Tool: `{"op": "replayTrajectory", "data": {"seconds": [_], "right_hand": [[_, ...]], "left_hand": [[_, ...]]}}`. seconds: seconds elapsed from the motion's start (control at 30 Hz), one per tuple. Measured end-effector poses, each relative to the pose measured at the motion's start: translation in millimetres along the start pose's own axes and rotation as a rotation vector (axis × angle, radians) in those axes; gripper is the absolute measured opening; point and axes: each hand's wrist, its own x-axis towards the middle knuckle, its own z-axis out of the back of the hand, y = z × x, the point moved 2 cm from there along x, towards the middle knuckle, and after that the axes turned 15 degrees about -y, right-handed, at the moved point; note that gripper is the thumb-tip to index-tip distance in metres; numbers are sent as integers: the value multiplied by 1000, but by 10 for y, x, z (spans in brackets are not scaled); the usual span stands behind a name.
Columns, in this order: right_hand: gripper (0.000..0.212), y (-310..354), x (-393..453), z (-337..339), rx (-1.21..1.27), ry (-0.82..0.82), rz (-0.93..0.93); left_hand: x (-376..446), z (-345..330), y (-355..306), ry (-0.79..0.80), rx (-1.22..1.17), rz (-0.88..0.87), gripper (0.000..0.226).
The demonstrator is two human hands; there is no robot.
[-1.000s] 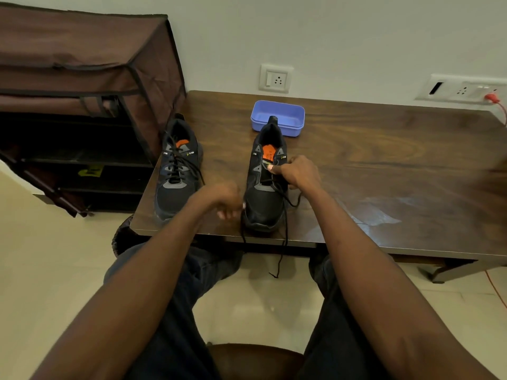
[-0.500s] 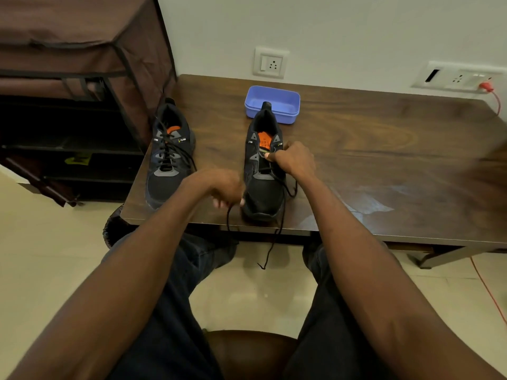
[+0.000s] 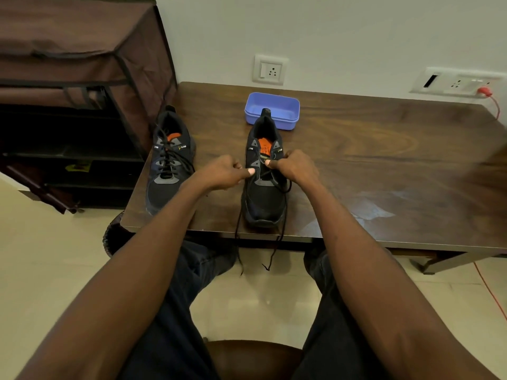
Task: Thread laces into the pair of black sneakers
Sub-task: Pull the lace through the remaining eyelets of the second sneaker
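Note:
Two black sneakers with orange insoles stand on the dark wooden table (image 3: 384,165), toes toward me. The left sneaker (image 3: 170,163) is fully laced. The right sneaker (image 3: 264,182) is partly laced, and both ends of its black lace (image 3: 277,242) hang over the table's front edge. My left hand (image 3: 223,174) is curled at the shoe's left side, thumb against the eyelet row; a lace end runs down from under it. My right hand (image 3: 293,167) pinches the lace at the upper eyelets on the shoe's right side.
A blue plastic tray (image 3: 271,111) sits just behind the right sneaker. A brown fabric shoe rack (image 3: 82,91) stands against the table's left end. Wall sockets and a red cable (image 3: 491,102) are at the back right. My knees are under the table's front edge.
My left hand has risen from the table's front edge near the shoe's toe to the left eyelet row. My right hand stays at the upper eyelets.

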Motion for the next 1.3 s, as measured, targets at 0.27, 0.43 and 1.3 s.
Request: {"op": "replayTrajectory", "data": {"seconds": [0.27, 0.43, 1.3], "right_hand": [[35, -2, -5, 8, 1, -32, -19], [37, 18, -13, 1, -1, -54, -56], [39, 104, -128, 50, -115, -30, 22]], "left_hand": [[35, -179, -95, 83, 179, -140, 23], [-302, -176, 31, 756, 518, 83, 13], [-76, -49, -68, 307, 141, 159, 11]]}}
